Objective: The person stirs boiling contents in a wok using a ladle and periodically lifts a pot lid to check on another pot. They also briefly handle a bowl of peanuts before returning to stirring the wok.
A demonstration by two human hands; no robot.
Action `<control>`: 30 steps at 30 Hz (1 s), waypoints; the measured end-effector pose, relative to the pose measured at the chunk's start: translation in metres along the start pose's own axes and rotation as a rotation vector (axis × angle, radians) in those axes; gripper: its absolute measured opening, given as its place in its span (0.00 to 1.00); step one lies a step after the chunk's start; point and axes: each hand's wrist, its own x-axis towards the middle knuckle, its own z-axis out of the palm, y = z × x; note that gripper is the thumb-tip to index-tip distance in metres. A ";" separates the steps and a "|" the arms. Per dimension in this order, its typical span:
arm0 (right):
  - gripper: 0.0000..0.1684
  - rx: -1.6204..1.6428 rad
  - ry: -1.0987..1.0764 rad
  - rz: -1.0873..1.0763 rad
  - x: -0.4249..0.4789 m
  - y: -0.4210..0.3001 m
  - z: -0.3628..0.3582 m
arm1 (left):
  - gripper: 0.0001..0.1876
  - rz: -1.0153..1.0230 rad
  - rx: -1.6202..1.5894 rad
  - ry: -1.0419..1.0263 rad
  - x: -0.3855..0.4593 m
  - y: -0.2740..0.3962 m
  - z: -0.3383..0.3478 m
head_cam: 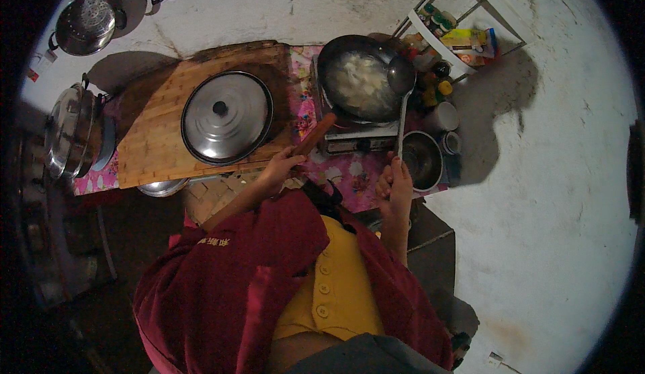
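Observation:
My left hand is closed on the long brown wooden handle of the wok, which points towards me. In the black wok, on a gas stove, lie pale pieces of food in cloudy liquid. My right hand grips the handle of a metal ladle, whose bowl rests at the wok's right side. Below that ladle handle, beside my right hand, is a metal pot with a dark inside.
A round metal lid lies on the wooden board at left. Stacked steamer pots stand beyond it. Bottles, a white cup and a corner shelf with packets are at right, by the wall.

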 end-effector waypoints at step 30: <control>0.14 0.031 -0.016 -0.080 -0.001 -0.002 0.011 | 0.19 -0.023 0.004 0.025 0.002 0.001 -0.001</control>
